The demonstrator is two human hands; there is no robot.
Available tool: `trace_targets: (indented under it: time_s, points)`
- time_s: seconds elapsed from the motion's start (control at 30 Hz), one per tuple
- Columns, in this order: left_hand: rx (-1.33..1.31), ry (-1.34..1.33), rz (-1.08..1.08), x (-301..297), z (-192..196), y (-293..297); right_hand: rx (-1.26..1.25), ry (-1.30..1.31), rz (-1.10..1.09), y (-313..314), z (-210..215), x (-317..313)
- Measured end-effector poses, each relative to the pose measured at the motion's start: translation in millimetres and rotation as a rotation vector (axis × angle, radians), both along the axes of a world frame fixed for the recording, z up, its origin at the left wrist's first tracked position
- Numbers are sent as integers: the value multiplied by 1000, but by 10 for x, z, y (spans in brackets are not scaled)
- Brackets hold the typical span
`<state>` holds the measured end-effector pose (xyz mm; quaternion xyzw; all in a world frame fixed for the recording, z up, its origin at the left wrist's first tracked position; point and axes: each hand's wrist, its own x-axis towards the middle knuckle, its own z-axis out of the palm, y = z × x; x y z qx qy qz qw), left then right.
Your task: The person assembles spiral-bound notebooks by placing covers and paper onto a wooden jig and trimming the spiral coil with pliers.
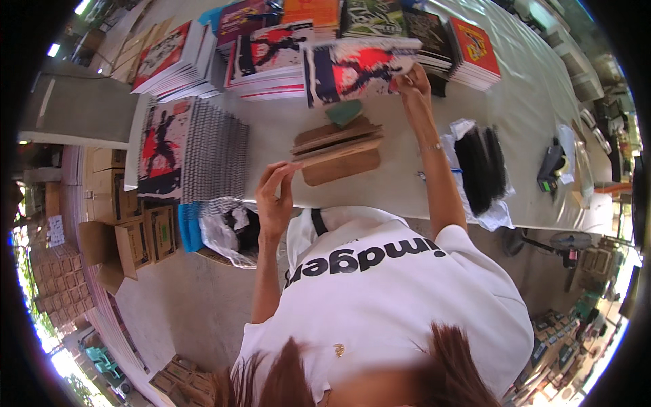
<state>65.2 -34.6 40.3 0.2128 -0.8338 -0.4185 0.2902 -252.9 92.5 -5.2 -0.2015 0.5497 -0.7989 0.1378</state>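
Note:
My right hand (pixel 415 81) grips the right end of a notebook (pixel 356 71) with a red, black and white cover, raised above the table. My left hand (pixel 274 193) is half bent, fingers apart, its fingertips at the left end of a slotted wooden stand (pixel 339 146). It holds nothing I can see. Behind the stand lies a green piece (pixel 344 112). Left of it stands a long row of spiral-bound notebooks (pixel 213 149), the front cover (pixel 161 149) matching the raised one. A similar notebook pile (pixel 271 54) is beyond the stand.
More stacks with red (pixel 166 54), green (pixel 373 19) and red-yellow (pixel 475 51) covers line the far side of the white table (pixel 536 88). A bundle of black strands (pixel 480 169) and a tape dispenser (pixel 550 166) lie right. A plastic-lined bin (pixel 230 234) and cartons (pixel 132 237) stand left.

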Motion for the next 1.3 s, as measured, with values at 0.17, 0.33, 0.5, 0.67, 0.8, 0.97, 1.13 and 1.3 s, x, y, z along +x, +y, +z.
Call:
trace_targets:
  time_s: [0.17, 0.33, 0.5, 0.67, 0.8, 0.97, 1.13, 1.3]
  points:
    - [36, -4, -11, -33, -152, 229, -347, -204, 50, 878, -297, 241]
    - [56, 57, 172, -79, -389, 364, -403, -276, 0, 1005, -557, 429]
    - [455, 237, 247, -164, -664, 292, -303, -203, 15, 773, -685, 673]
    - [353, 221, 224, -322, -682, 192, 342, -158, 84, 613, -649, 1037]
    - [351, 179, -9, -289, -992, -299, 701, 483, 91, 789, -710, 1059]
    - [428, 114, -89, -264, -907, -703, 983, 909, -338, 1817, -103, -8]
    - [438, 149, -25, -370, -579, -706, 1606, 317, -853, 2994, -403, -925]
    - [451, 101, 18, -434, -457, -599, 1498, 349, -427, 3576, -878, -1212]
